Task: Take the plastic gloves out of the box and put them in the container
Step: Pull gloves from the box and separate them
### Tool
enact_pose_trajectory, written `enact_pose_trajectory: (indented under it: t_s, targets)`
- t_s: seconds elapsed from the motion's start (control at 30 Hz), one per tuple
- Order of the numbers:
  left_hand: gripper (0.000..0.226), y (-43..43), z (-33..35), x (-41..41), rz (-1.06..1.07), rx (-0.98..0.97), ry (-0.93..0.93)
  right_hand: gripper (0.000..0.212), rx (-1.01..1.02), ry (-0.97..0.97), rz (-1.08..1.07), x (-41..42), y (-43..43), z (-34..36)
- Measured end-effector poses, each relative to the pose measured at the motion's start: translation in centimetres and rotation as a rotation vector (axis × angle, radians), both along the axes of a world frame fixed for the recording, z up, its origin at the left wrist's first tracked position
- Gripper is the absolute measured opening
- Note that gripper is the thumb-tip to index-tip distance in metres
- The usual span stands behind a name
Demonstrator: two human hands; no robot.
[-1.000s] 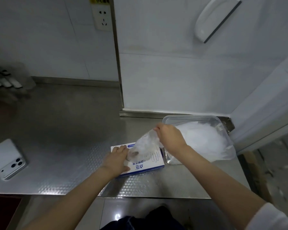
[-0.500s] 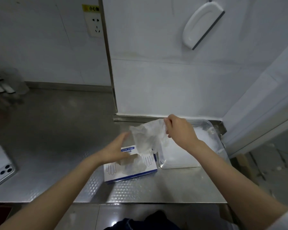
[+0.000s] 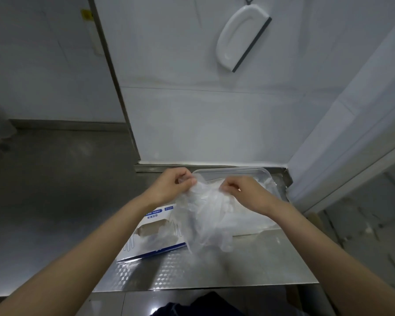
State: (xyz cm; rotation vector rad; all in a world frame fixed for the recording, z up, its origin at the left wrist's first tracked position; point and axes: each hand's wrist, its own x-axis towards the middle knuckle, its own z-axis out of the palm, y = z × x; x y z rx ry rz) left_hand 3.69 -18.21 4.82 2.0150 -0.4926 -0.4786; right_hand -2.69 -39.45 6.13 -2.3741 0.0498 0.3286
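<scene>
- The left hand [image 3: 169,185] has its fingers curled and pinches the top left edge of a bunch of clear plastic gloves [image 3: 205,217].
- The right hand [image 3: 246,192] has its fingers curled and pinches the top right edge of the same bunch.
- The two hands are near each other at about the same height, and the top edge of the gloves spans the gap between them.
- The gloves hang down from both hands, raised clear of the counter [image 3: 55,201]. The loose lower end hangs in front of the right end of the box [image 3: 151,238] and the near left corner of the container [image 3: 276,185].
- The box lies flat on the counter, below the left wrist, with its torn opening facing up.
- The container is clear plastic. It stands just to the right of the box, against the far wall [image 3: 192,124], partly behind the right hand.
- A white pile [image 3: 249,221] of plastic already lies inside the container, under the right forearm.
- A white scraper [image 3: 242,39] with a dark blade hangs on the wall, well above the hands.
</scene>
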Motion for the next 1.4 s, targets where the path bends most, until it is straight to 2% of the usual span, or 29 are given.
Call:
enact_pose_trajectory:
  t_s: [0.03,0.07,0.13,0.17,0.23,0.3,0.33,0.4,0.47,0.57,0.77,0.83,0.9,0.97,1.03,1.1,1.23,1.3,1.4]
  targets:
    - [0.020,-0.8,0.2,0.0,-0.034,-0.001,0.005,0.017,0.060,-0.005,0.003,0.0,-0.2,0.3]
    - [0.022,-1.5,0.5,0.0,-0.070,-0.009,0.021,0.020,0.127,0.010,0.019,0.0,-0.2,0.7]
    - [0.022,-3.2,1.3,-0.2,-0.136,-0.065,0.071,0.045,0.185,0.026,0.072,0.3,-0.3,1.5]
    - [0.023,-4.0,1.6,-0.3,-0.153,-0.115,0.113,0.049,0.144,0.004,0.114,0.4,-0.4,1.6]
    - [0.026,-5.1,2.0,-0.5,-0.149,-0.227,0.227,0.036,0.094,-0.052,0.145,0.5,-0.5,1.3]
    - [0.032,-5.5,1.8,-0.4,-0.123,-0.263,0.312,0.008,0.153,-0.067,0.071,0.6,-1.0,0.8]
    - [0.036,-5.5,1.5,-0.4,-0.111,-0.234,0.323,0.006,0.228,-0.062,0.013,0.7,-1.5,0.4]
    - [0.033,-5.8,0.7,-0.5,-0.089,-0.170,0.297,0.019,0.363,-0.039,-0.085,0.7,-2.1,-0.5]
    - [0.006,-6.5,0.0,-0.7,-0.024,-0.141,0.261,0.024,0.372,-0.015,-0.137,0.7,-2.6,-1.1]
    - [0.025,-7.6,-0.9,-0.6,0.121,-0.139,0.293,0.027,0.339,-0.014,-0.154,0.6,-3.2,-1.9]
    - [0.022,-8.3,-2.1,-0.1,0.459,-0.147,0.382,0.012,0.338,0.015,-0.275,0.6,-4.9,-3.2]
    - [0.021,-8.0,-1.8,0.1,0.485,-0.212,0.524,0.009,0.340,-0.001,-0.340,0.8,-5.6,-3.6]
    - [0.033,-7.8,-2.0,-0.1,0.386,-0.277,0.752,0.008,0.338,-0.026,-0.399,1.2,-6.1,-4.2]
    - [0.033,-7.9,-2.5,-0.7,0.312,-0.239,0.821,0.013,0.369,-0.050,-0.434,1.5,-6.2,-4.8]
    - [0.022,-8.5,-3.2,-1.0,0.434,-0.291,0.772,0.022,0.433,-0.051,-0.457,1.8,-6.1,-5.4]
    - [0.016,-9.2,-3.5,-1.0,0.624,-0.351,0.629,0.025,0.483,-0.044,-0.487,2.1,-6.1,-5.9]
    - [0.025,-9.8,-4.1,-1.2,0.663,-0.129,0.174,0.028,0.543,-0.066,-0.604,2.6,-6.1,-6.6]
    - [0.023,-9.5,-4.6,-1.6,0.657,-0.090,0.082,0.030,0.467,-0.084,-0.598,2.7,-6.2,-6.9]
    - [0.017,-8.8,-5.4,-1.6,0.610,0.069,-0.048,0.025,0.199,-0.073,-0.467,2.6,-6.8,-7.8]
